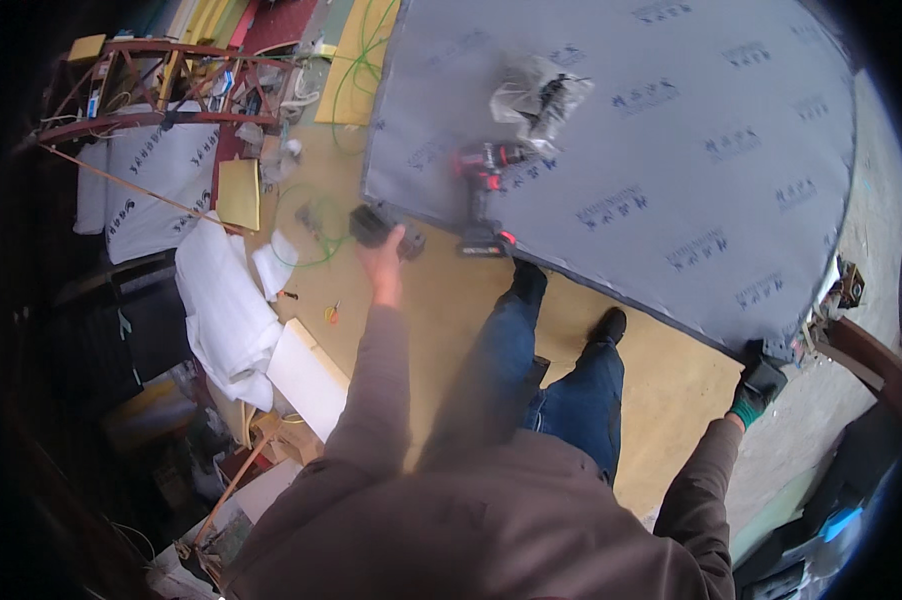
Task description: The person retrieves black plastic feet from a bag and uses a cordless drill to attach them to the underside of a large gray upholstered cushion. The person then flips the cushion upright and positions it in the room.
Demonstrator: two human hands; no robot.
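My left hand (384, 265) is bare and closed around a black blocky piece (371, 226), with the thumb along its side; blur hides its exact kind. Just right of it, a red and black cordless drill (479, 190) stands on its battery, at the near edge of a large panel (611, 140) in grey printed wrapping. My right hand (753, 393), in a green and black glove, reaches to the panel's near right corner. Its dark fingers seem closed on a dark blocky piece (774, 352) there, though they blend together. A crumpled clear plastic bag (541, 100) lies on the panel beyond the drill.
White foam sheeting (226, 310) and a white board (309, 385) lie on the left. Orange-handled scissors (332, 313) and thin green cord (321, 250) lie on the tan floor (441, 340). A dark wooden frame (161, 85) stands far left; a curved brown wooden piece (876, 360) lies right.
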